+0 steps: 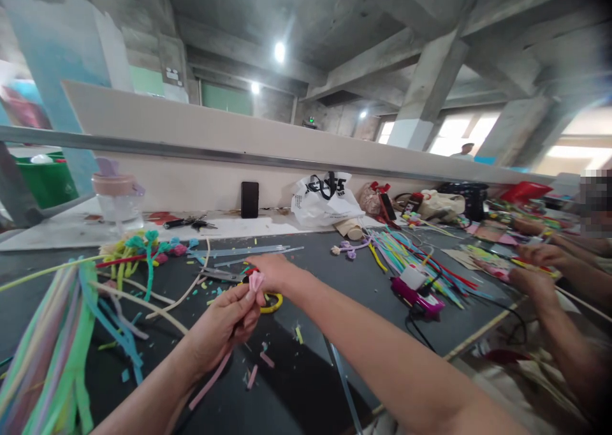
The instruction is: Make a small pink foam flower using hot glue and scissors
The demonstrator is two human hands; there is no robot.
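Note:
My left hand (229, 317) is closed, pinching a small folded pink flower shape (256, 282) that looks made of chenille stem. A pink stem (210, 381) trails below that hand. Just beyond it, my right hand (275, 274) reaches over a pair of scissors (224, 275) lying on the dark table. The scissors' yellow handle loop (272, 303) shows beneath the right wrist. Most of the right fingers are hidden, so I cannot tell whether they touch the scissors. Short pink offcuts (252, 377) lie in front of the hands.
Bundled chenille stems (52, 352) hang at the left, near a teal stem piece (150, 263). Behind stand a clear bottle (117, 199), a phone (249, 199) and a white bag (325, 202). Rightward are more stems (406, 256), a purple device (418, 296) and another person's hands (535, 282).

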